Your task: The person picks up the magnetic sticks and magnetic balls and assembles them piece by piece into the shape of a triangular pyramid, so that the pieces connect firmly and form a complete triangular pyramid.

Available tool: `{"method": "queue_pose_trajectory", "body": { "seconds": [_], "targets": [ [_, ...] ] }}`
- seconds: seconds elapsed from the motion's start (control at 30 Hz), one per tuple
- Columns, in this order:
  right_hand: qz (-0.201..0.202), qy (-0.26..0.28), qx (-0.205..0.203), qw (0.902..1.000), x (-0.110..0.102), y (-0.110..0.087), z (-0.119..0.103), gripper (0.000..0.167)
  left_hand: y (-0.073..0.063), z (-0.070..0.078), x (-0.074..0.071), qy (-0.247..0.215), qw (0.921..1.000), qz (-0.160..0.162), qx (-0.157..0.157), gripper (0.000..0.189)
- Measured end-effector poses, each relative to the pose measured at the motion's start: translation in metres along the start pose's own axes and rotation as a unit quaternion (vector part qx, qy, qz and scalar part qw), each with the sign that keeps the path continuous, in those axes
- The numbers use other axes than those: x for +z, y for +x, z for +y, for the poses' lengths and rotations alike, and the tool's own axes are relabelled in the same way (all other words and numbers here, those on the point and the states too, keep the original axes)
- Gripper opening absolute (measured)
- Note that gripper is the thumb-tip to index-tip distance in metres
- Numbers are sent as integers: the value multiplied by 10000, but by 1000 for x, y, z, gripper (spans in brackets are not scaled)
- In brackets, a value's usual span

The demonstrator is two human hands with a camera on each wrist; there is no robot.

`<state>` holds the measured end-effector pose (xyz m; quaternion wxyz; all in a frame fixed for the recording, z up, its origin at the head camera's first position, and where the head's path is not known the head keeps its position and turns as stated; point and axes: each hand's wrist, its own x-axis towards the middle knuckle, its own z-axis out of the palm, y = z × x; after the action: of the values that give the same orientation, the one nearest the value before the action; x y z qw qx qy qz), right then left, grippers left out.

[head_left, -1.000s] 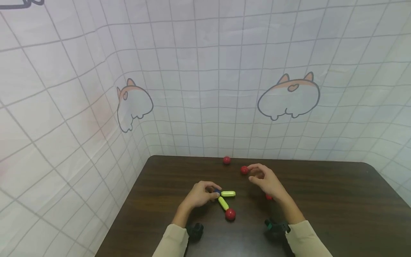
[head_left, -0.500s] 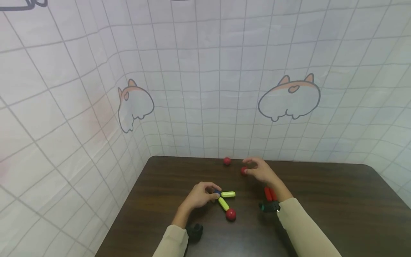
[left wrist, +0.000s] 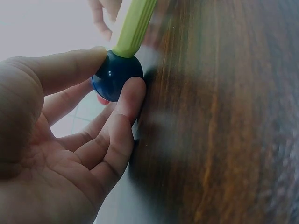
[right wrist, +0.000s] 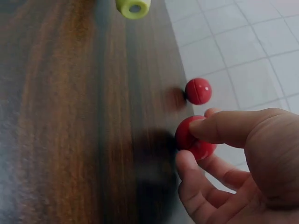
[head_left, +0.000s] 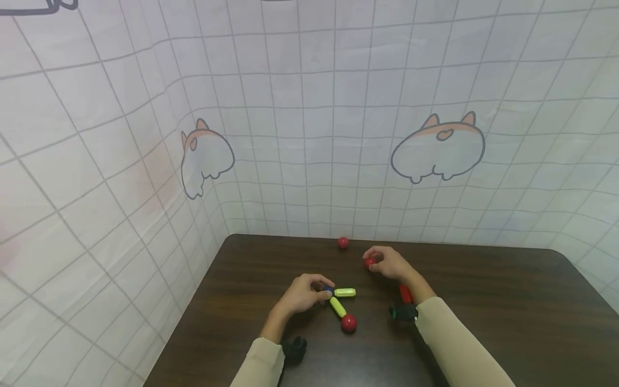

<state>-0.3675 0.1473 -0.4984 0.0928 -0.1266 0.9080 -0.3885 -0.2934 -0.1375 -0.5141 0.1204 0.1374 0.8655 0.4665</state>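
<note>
My left hand (head_left: 303, 293) pinches a dark blue ball (left wrist: 112, 77) between thumb and fingers, low over the table. Two yellow-green rods join the blue ball: one rod (head_left: 345, 292) points right, the other rod (head_left: 338, 307) slants toward the front. At the front rod's end sits a red ball (head_left: 348, 323). Toward the back, my right hand (head_left: 390, 263) pinches another red ball (right wrist: 196, 137) between thumb and fingertips. In the right wrist view, the free end of a yellow-green rod (right wrist: 134, 8) shows a round grey spot.
A loose red ball (head_left: 343, 243) lies near the back edge of the dark wooden table (head_left: 508, 301). Red rods (head_left: 405, 293) lie partly hidden under my right wrist. A white grid-patterned curtain (head_left: 309, 134) hangs behind and to the left.
My right hand has reached the red ball at the back, and its fingers have closed round it. The left hand and the joined rods stay in place.
</note>
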Motion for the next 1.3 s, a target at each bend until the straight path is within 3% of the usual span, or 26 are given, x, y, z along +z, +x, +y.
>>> {"method": "queue_pose_trajectory", "body": {
  "seconds": [0.2, 0.47, 0.7, 1.3],
  "targets": [
    [4, 322, -190, 9993, 2, -8, -1, 24, 0, 0, -1, 15, 10000, 20, 40, 19],
    [-85, 1039, -672, 9923, 1, -45, -5, 28, 0, 3, 2, 21, 9999, -8, 142, 19],
    [-361, 1338, -800, 9871, 14, -69, -4, 28, -1, 3, 3, 24, 10000, 9, 61, 16],
    [-461, 1430, -585, 9869, 25, -77, -10, 26, -5, 5, 3, 69, 9999, -3, 81, 18]
  ]
}}
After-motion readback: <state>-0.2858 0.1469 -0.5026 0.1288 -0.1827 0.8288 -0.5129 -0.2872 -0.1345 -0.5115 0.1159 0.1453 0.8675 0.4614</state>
